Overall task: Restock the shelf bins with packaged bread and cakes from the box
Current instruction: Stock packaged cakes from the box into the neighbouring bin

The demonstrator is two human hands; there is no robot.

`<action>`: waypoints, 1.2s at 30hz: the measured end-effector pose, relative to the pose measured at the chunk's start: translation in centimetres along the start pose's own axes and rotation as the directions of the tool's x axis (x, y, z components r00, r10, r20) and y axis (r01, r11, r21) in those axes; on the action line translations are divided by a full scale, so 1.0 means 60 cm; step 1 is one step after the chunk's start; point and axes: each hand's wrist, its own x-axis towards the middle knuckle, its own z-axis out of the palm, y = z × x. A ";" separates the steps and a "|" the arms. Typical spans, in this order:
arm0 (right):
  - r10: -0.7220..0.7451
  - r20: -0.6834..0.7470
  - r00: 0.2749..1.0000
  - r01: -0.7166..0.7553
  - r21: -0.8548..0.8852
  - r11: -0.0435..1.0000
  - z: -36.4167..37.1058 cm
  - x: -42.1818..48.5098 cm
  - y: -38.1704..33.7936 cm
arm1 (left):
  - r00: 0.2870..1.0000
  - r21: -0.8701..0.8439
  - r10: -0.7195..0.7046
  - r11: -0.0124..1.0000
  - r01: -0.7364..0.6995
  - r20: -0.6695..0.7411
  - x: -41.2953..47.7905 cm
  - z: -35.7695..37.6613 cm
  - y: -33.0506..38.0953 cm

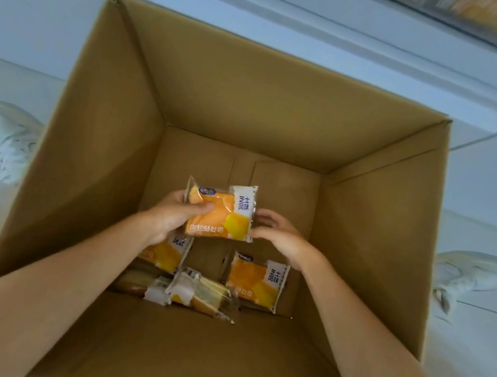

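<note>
Two grips on one orange bread packet (pixel 220 211): left hand (pixel 174 215), right hand (pixel 279 232); second packet (pixel 164 253) half-hidden beneath left hand.

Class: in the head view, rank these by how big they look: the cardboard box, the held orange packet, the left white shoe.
1. cardboard box, by far the largest.
2 and 3, unranked: held orange packet and left white shoe look about alike, and they likely sit at different distances from the camera.

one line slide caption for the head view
Inside a cardboard box, the left hand and right hand hold an orange bread packet above other packets on its floor.
</note>
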 end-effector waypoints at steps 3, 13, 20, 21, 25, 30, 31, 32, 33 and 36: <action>0.071 -0.001 0.997 -0.070 -0.192 0.979 0.018 0.012 0.042 | 0.998 0.041 0.014 0.999 -0.011 -0.068 0.003 -0.025 -0.009; 0.083 0.075 0.994 -0.034 -0.505 0.863 0.038 0.044 0.097 | 0.996 0.094 0.004 0.996 0.004 -0.085 0.003 -0.039 -0.019; -0.356 0.030 0.934 0.350 -0.277 0.895 -0.008 -0.018 -0.108 | 0.980 0.234 0.197 0.953 -0.192 -0.001 -0.038 -0.006 0.049; -0.425 0.021 0.905 0.411 -0.300 0.861 -0.007 -0.032 -0.137 | 0.976 0.257 0.218 0.942 -0.217 0.025 -0.052 0.004 0.067; -0.615 -0.055 0.787 0.538 -0.429 0.726 -0.013 -0.092 -0.205 | 0.950 0.258 0.297 0.914 -0.312 0.096 -0.101 0.018 0.125; -0.537 -0.421 0.731 0.444 -0.304 0.843 -0.062 -0.193 -0.231 | 0.919 0.125 0.374 0.913 -0.388 0.124 -0.182 0.009 0.188; -0.480 -0.427 0.766 0.441 -0.194 0.876 -0.066 -0.212 -0.235 | 0.913 0.103 0.387 0.910 -0.401 0.130 -0.202 0.015 0.201; -0.449 -0.401 0.798 0.459 -0.077 0.885 -0.066 -0.228 -0.239 | 0.904 0.068 0.405 0.907 -0.417 0.139 -0.220 0.025 0.213; -0.443 -0.360 0.821 0.483 0.023 0.875 -0.063 -0.243 -0.245 | 0.899 0.035 0.414 0.906 -0.422 0.142 -0.239 0.037 0.226; -0.471 -0.345 0.811 0.548 0.167 0.820 -0.054 -0.286 -0.268 | 0.854 0.045 0.494 0.861 -0.507 0.164 -0.300 0.078 0.268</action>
